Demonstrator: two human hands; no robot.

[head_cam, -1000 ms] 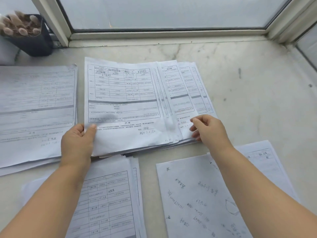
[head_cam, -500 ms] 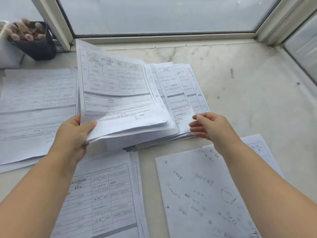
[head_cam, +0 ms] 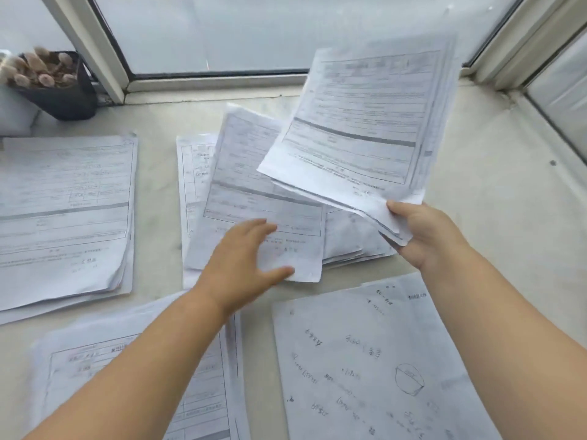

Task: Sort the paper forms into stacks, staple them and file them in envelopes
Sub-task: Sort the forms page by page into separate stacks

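My right hand (head_cam: 422, 236) grips the lower corner of a bundle of printed forms (head_cam: 365, 122), held up and tilted above the sill at the right. Beneath it lies the fanned middle stack of forms (head_cam: 254, 198). Over that stack's lower edge is my left hand (head_cam: 241, 265), fingers straight and spread, with the thumb touching the top sheet's lower corner. The hand is motion-blurred. A second stack of forms (head_cam: 63, 211) lies flat at the left, and a third (head_cam: 127, 376) near me under my left forearm.
Handwritten sheets (head_cam: 381, 360) lie at the near right under my right forearm. A black pot with a cactus (head_cam: 60, 87) stands at the far left corner. The window frame (head_cam: 216, 81) borders the marble sill (head_cam: 495, 217) at the back and right.
My left hand let go of the lifted forms and moved right over the middle stack. My right hand has taken a bundle and raised it up and to the right.
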